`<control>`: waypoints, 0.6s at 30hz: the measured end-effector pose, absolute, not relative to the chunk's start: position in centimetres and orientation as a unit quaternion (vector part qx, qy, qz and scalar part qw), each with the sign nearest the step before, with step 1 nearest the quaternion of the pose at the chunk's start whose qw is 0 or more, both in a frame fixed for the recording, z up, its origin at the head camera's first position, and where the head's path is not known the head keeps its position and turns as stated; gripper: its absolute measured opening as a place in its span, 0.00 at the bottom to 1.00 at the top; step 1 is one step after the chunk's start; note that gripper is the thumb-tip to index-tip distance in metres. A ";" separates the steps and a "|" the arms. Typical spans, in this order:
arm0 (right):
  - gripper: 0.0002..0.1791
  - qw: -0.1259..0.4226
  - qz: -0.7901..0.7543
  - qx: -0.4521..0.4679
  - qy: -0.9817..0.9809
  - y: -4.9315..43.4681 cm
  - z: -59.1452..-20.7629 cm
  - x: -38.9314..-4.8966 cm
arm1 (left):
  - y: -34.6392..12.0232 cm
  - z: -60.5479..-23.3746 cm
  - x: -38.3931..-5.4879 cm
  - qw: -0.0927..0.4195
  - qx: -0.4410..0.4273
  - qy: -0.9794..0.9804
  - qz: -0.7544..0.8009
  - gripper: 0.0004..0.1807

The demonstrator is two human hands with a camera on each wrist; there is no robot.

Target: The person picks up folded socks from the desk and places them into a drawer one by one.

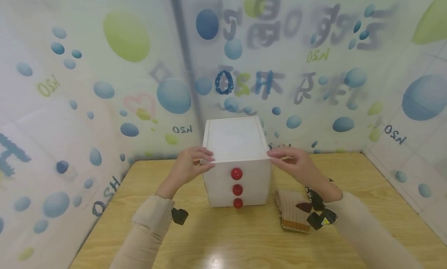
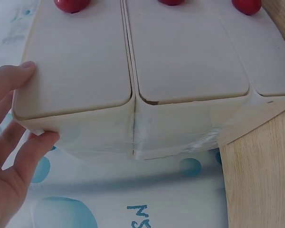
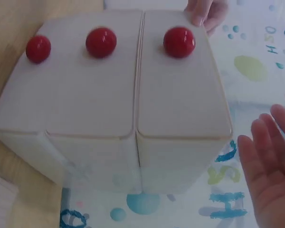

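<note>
A white box of three stacked drawers [image 1: 241,183], each with a round red knob [image 1: 236,173], stands on the wooden table, its front towards me. My left hand [image 1: 188,164] holds the box's upper left front corner. In the left wrist view its thumb [image 2: 23,73] lies on the front face near the top edge, while a finger [image 2: 47,138] touches the side. On the other side, my right hand [image 1: 295,162] is by the upper right corner with fingers extended. The right wrist view shows a gap between those fingers [image 3: 263,142] and the box. All drawers look closed.
On the table [image 1: 244,242], right of the box, lies a beige ribbed cloth item [image 1: 291,210] with a brown band. A dark patterned thing lies behind it, partly hidden by my right forearm. A wall covering [image 1: 139,78] with blue and green drops surrounds the table.
</note>
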State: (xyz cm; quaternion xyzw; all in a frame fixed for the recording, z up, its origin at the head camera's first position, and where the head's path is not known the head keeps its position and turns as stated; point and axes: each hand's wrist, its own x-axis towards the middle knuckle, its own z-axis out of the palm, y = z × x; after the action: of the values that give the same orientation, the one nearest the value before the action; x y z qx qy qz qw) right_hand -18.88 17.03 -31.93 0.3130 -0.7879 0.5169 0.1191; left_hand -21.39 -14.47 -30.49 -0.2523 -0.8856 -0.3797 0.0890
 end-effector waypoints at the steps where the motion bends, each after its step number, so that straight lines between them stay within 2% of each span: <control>1: 0.10 0.130 0.525 0.313 -0.781 17.0 -32.2 -18.4 | -14.5 -30.5 -21.4 0.091 -0.254 -0.885 -0.379 0.06; 5: 0.08 0.139 0.547 0.319 -0.761 16.1 -34.0 -16.5 | -14.6 -30.6 -21.4 0.092 -0.253 -0.882 -0.387 0.06; 8: 0.08 0.091 0.573 0.313 -0.752 15.0 -36.2 -15.7 | -14.7 -30.6 -21.5 0.091 -0.251 -0.880 -0.392 0.06; 13: 0.12 -0.011 0.600 0.236 -0.764 12.6 -40.4 -15.7 | -14.6 -30.5 -21.4 0.088 -0.240 -0.878 -0.405 0.06; 15: 0.14 -0.031 0.609 0.196 -0.768 11.6 -41.8 -15.8 | -14.6 -30.5 -21.4 0.086 -0.231 -0.878 -0.411 0.06; 18: 0.16 -0.031 0.639 0.149 -0.754 10.4 -43.2 -16.1 | -14.5 -30.6 -21.3 0.083 -0.222 -0.877 -0.419 0.07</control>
State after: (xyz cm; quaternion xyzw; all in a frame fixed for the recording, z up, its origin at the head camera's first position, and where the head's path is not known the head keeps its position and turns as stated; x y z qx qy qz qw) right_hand -16.09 10.36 -43.19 0.1490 -0.7536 0.6394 -0.0306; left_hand -21.35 -14.48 -30.56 -0.2216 -0.8766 -0.4192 0.0825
